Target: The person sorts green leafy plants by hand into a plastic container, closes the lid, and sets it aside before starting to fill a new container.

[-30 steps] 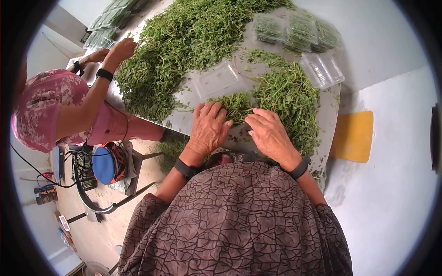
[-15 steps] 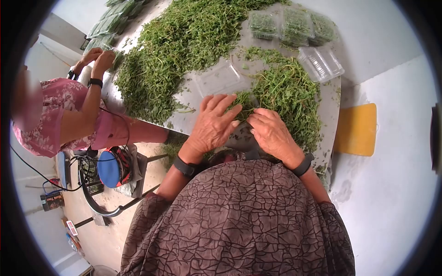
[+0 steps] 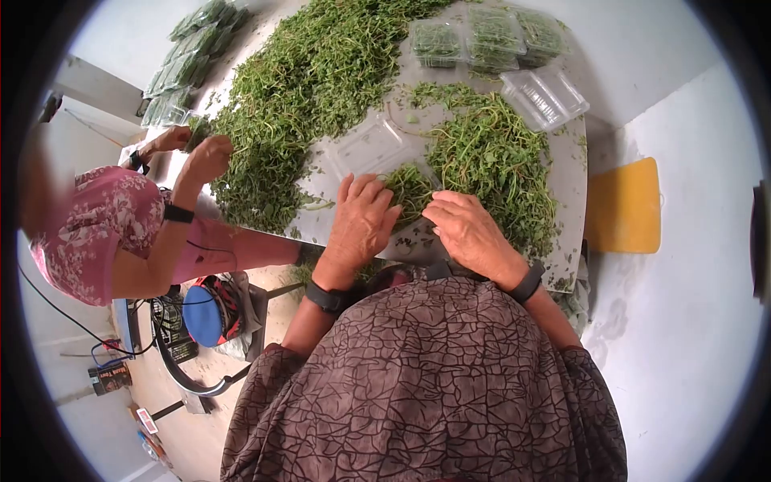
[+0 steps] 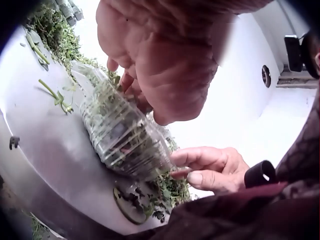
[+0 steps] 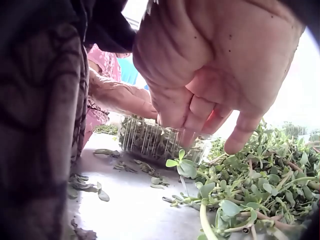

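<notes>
A ribbed clear plastic box (image 4: 125, 142) filled with leafy green sprigs (image 3: 409, 186) stands on the table between my hands. Its left side is at my left hand (image 3: 359, 229), whose bent fingers reach over the rim onto the sprigs. From the other side, my right hand (image 3: 474, 233) touches the end of the box with extended fingers; its thumb (image 4: 195, 177) shows low beside them in the left wrist view. A clear lid (image 3: 371, 149) lies flat just beyond the box. Close to my right hand is a heap of fleshy-leaved greens (image 5: 265, 185).
A far larger heap of greens (image 3: 313, 88) covers the table's middle. Filled boxes (image 3: 491, 36) stand at the back right, near an unfilled clear box (image 3: 546, 98). More filled packs (image 3: 193, 60) are stacked far left. A person in pink (image 3: 120, 217) works at the left edge.
My left hand's fingers spread and rose off the sprigs, then came back down on them. My right hand stayed at the box. The other person's hands moved, and the head view shifted slightly.
</notes>
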